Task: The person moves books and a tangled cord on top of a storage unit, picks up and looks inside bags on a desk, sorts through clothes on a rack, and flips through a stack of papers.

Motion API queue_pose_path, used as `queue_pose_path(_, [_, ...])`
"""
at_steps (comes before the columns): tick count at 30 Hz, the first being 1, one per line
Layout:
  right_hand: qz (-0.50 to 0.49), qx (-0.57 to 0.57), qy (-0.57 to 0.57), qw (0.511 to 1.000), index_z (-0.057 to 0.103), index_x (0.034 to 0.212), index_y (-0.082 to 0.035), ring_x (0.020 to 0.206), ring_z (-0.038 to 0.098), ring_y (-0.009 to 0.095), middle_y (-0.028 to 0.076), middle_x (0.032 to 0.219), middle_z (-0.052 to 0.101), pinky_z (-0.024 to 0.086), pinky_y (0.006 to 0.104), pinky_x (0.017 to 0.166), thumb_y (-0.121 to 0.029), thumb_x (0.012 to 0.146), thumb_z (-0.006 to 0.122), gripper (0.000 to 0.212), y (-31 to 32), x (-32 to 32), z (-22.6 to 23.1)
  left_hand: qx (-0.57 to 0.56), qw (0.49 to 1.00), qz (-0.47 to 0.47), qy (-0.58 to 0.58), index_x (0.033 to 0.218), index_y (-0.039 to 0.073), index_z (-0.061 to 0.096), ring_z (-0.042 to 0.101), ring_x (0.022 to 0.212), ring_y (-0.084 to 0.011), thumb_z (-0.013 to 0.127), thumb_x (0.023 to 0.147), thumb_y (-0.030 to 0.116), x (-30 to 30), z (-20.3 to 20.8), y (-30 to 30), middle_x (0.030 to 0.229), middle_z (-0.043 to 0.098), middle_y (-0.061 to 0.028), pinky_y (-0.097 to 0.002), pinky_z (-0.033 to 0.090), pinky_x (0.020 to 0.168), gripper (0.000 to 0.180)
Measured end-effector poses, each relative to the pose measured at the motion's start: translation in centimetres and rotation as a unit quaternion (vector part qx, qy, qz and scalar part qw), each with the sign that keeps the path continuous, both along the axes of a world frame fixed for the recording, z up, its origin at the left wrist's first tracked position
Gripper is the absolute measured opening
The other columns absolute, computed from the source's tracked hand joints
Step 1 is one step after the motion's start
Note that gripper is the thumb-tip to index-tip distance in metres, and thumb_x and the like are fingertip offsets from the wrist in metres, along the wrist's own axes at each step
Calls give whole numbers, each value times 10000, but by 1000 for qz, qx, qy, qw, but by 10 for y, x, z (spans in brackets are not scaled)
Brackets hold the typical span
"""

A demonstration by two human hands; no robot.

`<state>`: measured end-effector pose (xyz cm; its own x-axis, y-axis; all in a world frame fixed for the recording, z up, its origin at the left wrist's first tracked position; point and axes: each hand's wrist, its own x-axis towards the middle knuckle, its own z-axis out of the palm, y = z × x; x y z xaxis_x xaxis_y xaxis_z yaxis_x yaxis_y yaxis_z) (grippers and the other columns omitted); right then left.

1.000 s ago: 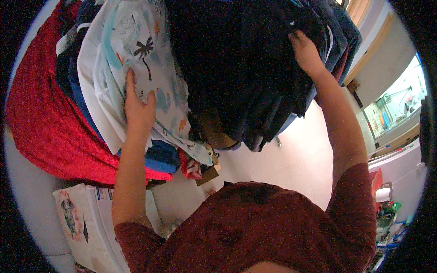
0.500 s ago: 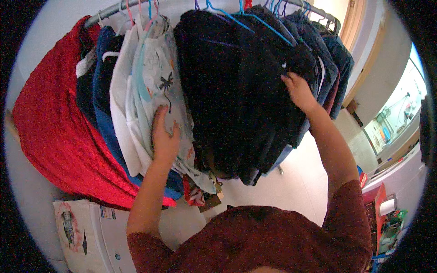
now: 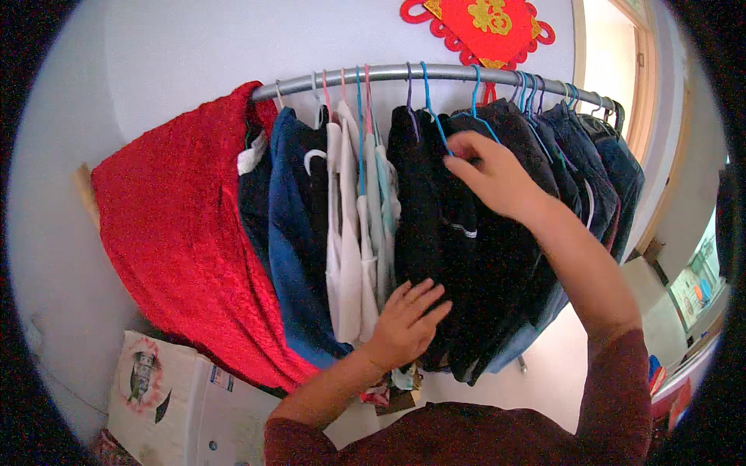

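A row of clothes hangs from a grey metal rail (image 3: pixel 381 73). My right hand (image 3: pixel 497 177) is up near the rail, thumb and fingers closed on the shoulder of a blue hanger (image 3: pixel 434 113) that carries a black garment (image 3: pixel 454 190). Lower down, my left hand (image 3: pixel 406 325) lies with its fingers spread against the black clothes. Just left of these hang white garments (image 3: pixel 348 256) and a pale patterned one (image 3: pixel 385 202), now seen edge-on. Dark trousers or tops (image 3: pixel 513 155) hang beyond my right hand; their exact kinds are hard to tell.
A large red cloth (image 3: pixel 186 202) drapes over the rail's left end, beside a blue garment (image 3: pixel 295 217). Below it stands a white cabinet or box (image 3: pixel 225 412). A red and gold ornament (image 3: pixel 489 27) hangs on the wall. A doorway (image 3: pixel 622 70) is at the right.
My right hand has moved up and left to the blue hanger. My left hand has shifted from the pale patterned garment onto the black clothes. The view has tilted up, showing more rail and wall.
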<state>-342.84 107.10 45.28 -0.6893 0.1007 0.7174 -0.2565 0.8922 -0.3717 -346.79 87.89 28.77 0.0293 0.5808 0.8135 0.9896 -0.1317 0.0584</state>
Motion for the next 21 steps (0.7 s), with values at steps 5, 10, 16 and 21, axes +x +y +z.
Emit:
queue_pose_path(5, [-128,-22,-58,990,449,1055,40,941,499,342,245,988,513,381,346,841,-318,615,635,596,5,-86,13,10,998,68,4,1013,88,546,437,1060,-280,535,675,33,5,2,-10,1139,463,-108,-449,302,900,342])
queue_pose_path(10, [-213,-119,-63,968,311,1184,20,1012,450,366,244,1102,450,338,347,896,-200,625,566,653,18,-124,-4,106,967,230,38,1078,61,486,396,1068,-353,559,649,40,-11,0,-39,1142,435,-177,-452,272,909,436])
queue_pose_path(16, [-180,-160,-37,970,389,1180,-3,1013,476,312,227,1077,493,365,302,857,-46,633,475,556,78,-95,-5,118,943,263,-168,1168,-23,345,346,1108,-363,579,673,58,-39,29,-45,1194,353,-232,-387,263,940,553])
queue_pose_path(21, [-255,-44,-22,966,390,1159,2,1049,428,340,235,1123,442,334,350,906,-140,675,534,525,110,-67,-7,87,939,292,-159,1136,14,418,365,1095,-345,576,684,69,-45,34,-29,1195,361,-216,-359,283,939,482])
